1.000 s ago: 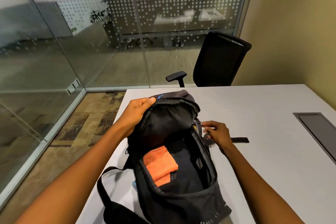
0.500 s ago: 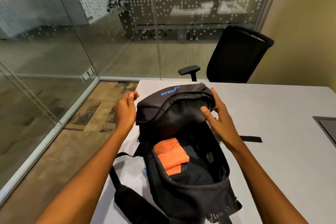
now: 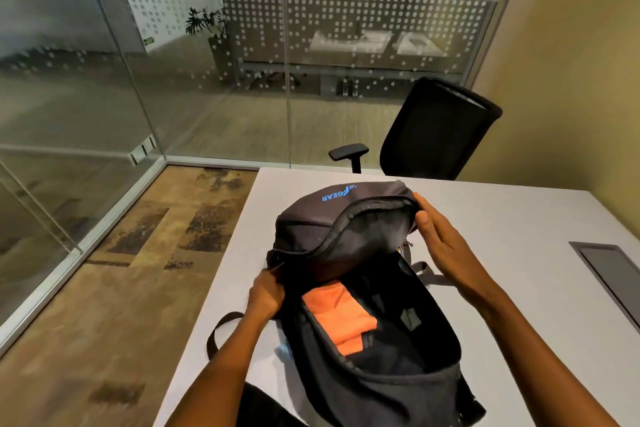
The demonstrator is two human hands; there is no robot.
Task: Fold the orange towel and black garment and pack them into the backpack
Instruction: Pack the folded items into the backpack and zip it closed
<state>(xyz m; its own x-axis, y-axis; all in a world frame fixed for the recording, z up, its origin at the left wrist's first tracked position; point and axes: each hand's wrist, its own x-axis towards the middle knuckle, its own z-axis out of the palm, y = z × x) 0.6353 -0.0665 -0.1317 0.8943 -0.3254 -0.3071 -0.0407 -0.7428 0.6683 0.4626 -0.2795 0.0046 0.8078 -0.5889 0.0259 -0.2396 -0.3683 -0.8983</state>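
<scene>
walls: glass partition (image 3: 207,80) with a dotted frosted band, plain yellowish wall (image 3: 571,80) on the right
floor: patchy brown carpet (image 3: 121,270)
furniture: white table (image 3: 502,253), black office chair (image 3: 436,128) behind it
beyond the glass: potted plant (image 3: 204,19)

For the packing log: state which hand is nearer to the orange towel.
Left. The left hand grips the backpack at its opening's left edge, just beside the orange towel. The right hand holds the flap's far right side, above and farther from it.
</scene>
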